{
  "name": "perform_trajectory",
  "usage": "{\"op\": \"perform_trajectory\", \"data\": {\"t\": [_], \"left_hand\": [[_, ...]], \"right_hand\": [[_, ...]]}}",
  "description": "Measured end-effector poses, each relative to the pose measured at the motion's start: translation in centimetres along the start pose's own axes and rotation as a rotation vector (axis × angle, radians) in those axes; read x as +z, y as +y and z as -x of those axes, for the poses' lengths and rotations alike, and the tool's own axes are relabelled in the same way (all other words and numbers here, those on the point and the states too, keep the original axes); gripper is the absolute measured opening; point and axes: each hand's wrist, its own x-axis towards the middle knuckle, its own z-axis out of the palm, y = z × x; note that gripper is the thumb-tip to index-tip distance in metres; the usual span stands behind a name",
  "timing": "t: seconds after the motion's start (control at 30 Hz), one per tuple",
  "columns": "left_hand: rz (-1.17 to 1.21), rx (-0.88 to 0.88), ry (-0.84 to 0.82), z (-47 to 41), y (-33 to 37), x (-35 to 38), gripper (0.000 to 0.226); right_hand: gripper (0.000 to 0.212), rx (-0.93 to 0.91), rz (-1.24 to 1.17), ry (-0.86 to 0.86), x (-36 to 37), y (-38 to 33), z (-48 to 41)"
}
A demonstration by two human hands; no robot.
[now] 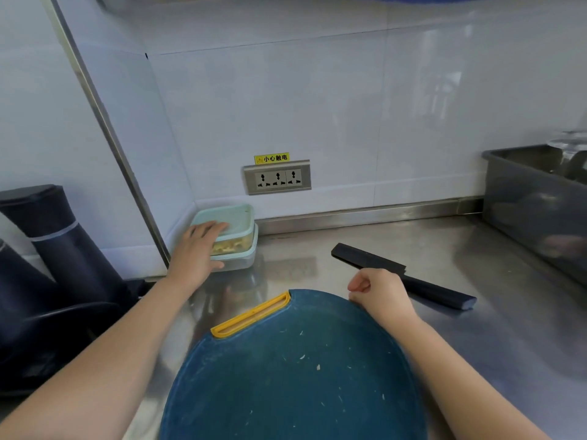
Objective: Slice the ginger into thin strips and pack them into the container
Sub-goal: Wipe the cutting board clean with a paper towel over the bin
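A clear plastic container (pixel 241 249) with a pale green lid stands in the back left corner of the steel counter, and yellow ginger strips (pixel 229 245) show through its wall. My left hand (pixel 197 249) grips the container's left end, fingers on the lid and thumb low on the side. My right hand (pixel 378 292) is curled in a loose fist with nothing in it, resting at the far edge of the round blue cutting board (pixel 295 376). Only small pale ginger scraps lie on the board. A dark sheathed knife (pixel 403 276) lies on the counter just behind my right hand.
A grey plastic bin (pixel 533 201) stands at the right edge of the counter. Dark blue bottles (pixel 54 236) stand at the left. A wall socket (pixel 277 177) sits in the tiled wall behind the steel counter (pixel 349 246).
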Motion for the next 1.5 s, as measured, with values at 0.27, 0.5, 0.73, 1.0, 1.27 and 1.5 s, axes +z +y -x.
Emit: {"op": "perform_trajectory", "data": {"t": [0.27,0.5,0.73,1.0,1.27,1.5], "left_hand": [[-0.140,-0.093,-0.122,-2.6,-0.6,-0.3,0.093],[0.125,-0.115,0.021,2.9,4.5,-0.8,0.065],[0.071,-0.273,-0.271,10.5,5.9,-2.9,0.052],[0.037,-0.500,-0.567,17.6,5.2,-6.4,0.047],[0.764,-0.772,-0.436,19.1,4.6,-5.0,0.073],[1.462,-0.820,-0.467,19.9,11.3,-7.1,0.037]], "right_hand": [[0.021,0.067,-0.155,0.004,-1.9,0.1,1.2],[0.015,0.003,0.058,0.011,-4.0,0.8,3.9],[0.019,0.041,0.033,0.052,-4.4,0.6,8.4],[0.031,0.169,0.340,0.048,-3.0,0.8,14.7],[0.030,0.305,0.128,0.109,-3.1,1.4,18.3],[0.026,0.350,0.120,0.165,-6.0,4.1,19.1]]}}
